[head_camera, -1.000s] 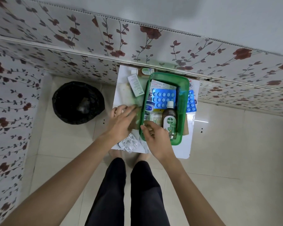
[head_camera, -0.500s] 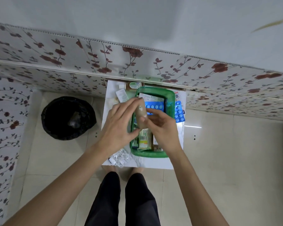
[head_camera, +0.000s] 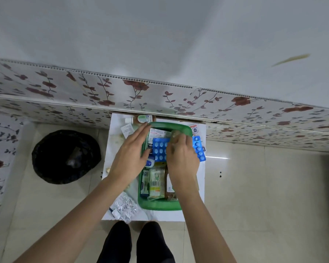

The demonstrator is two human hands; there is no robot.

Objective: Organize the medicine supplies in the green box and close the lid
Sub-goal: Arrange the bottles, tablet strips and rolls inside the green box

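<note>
right hand (head_camera: 181,154) fingers (head_camera: 176,138) pinch blurred item over green box (head_camera: 160,205).

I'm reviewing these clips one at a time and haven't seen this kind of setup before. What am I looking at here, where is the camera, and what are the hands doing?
There is no robot here. One wide-angle camera sits on a person's head and looks down, so you see their own arms, legs and the floor. A small white table stands against a flowered wall, with a black bin on the floor beside it. On the table is an open green box holding a blue blister pack, cotton swabs and small cartons. A silver blister strip and another blue pack lie outside it. The left hand rests at the box's edge. The right hand reaches into the far end, pinching something small and blurred.
</note>
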